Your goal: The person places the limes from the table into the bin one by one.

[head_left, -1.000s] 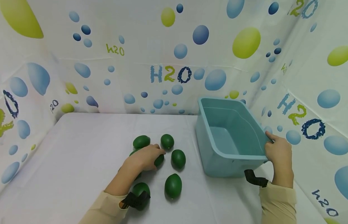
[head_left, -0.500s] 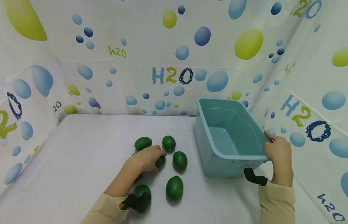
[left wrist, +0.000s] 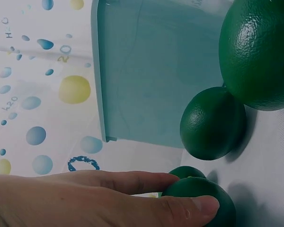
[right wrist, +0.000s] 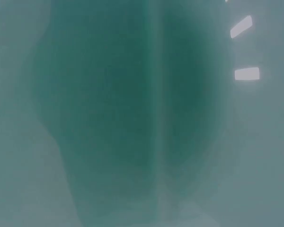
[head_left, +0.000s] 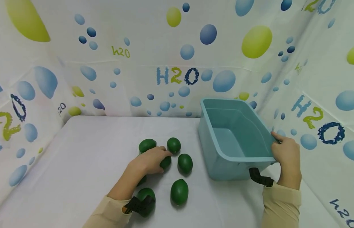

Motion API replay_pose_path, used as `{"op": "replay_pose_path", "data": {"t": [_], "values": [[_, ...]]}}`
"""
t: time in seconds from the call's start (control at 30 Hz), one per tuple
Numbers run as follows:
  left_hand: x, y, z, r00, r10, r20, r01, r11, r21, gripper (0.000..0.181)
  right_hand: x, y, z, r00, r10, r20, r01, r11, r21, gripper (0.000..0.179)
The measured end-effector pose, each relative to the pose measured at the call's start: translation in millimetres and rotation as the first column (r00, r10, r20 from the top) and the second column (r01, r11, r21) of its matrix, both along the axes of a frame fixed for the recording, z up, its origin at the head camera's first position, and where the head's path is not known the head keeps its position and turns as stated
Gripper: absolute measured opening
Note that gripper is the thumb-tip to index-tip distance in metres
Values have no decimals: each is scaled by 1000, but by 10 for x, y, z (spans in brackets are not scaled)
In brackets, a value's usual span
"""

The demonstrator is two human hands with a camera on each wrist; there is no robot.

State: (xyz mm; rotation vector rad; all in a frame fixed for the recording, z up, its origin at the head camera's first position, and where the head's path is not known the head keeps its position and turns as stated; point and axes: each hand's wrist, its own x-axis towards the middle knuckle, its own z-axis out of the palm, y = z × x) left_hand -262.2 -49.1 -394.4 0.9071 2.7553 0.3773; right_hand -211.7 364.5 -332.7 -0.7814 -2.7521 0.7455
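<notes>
My left hand (head_left: 150,160) reaches over a group of dark green limes, fingers around one lime (head_left: 165,162). In the left wrist view the thumb (left wrist: 206,208) lies across that lime, and another lime (left wrist: 187,171) shows just beyond the fingertip. My right hand (head_left: 286,151) grips the near right corner of a teal plastic tub (head_left: 239,169). Its thumb side lies along the rim. Nothing lies on the visible part of the tub's floor. Only blurred teal plastic (right wrist: 109,94) fills the right wrist view.
Loose limes surround the left hand: one behind (head_left: 147,145), one at the far right (head_left: 174,145), one beside it (head_left: 185,163) and one nearer (head_left: 179,192). Another lime (head_left: 146,198) is partly covered by the black wrist strap. A printed curtain (head_left: 122,88) hangs behind the white table (head_left: 80,164).
The head view has shifted slightly. Both hands stay where they were, the left on the lime and the right on the tub's corner.
</notes>
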Motion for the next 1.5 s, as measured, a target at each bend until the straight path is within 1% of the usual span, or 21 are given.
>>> {"op": "replay_pose_path", "data": {"t": [0.27, 0.4, 0.63, 0.83, 0.93, 1.1, 1.23, 1.4, 1.5], "values": [[8, 1, 18, 1000, 9, -15, -9, 1000, 3, 57, -57, -26, -16, 1000, -7, -5, 6, 999, -38, 57], [19, 2, 24, 1000, 16, -15, -16, 1000, 3, 56, -73, -24, -19, 1000, -1, -3, 1, 1000, -26, 58], [30, -11, 25, 999, 23, -30, -23, 1000, 5, 55, -72, -44, -14, 1000, -3, 13, 4, 999, -34, 59], [47, -35, 41, 999, 29, -35, -29, 1000, 12, 55, -100, -66, -12, 1000, 20, 3, -20, 1000, -19, 59], [46, -34, 52, 999, 14, -49, -13, 1000, 22, 55, -99, -65, -8, 1000, 23, 4, -23, 999, -31, 57], [18, -6, 103, 995, -32, -91, 37, 998, 49, 55, -64, -14, 12, 1000, 28, 12, -28, 999, -38, 57], [19, -13, 151, 992, -40, -117, 48, 997, 61, 55, -59, -8, 19, 999, 42, 17, -42, 999, -24, 57], [15, -14, 240, 987, -73, -144, 83, 994, 65, 55, -43, 18, 13, 999, 18, 37, -16, 999, -47, 58], [23, -22, 270, 984, -70, -162, 83, 994, 75, 56, -63, 27, 0, 999, 18, 47, -16, 998, -55, 59]]}}
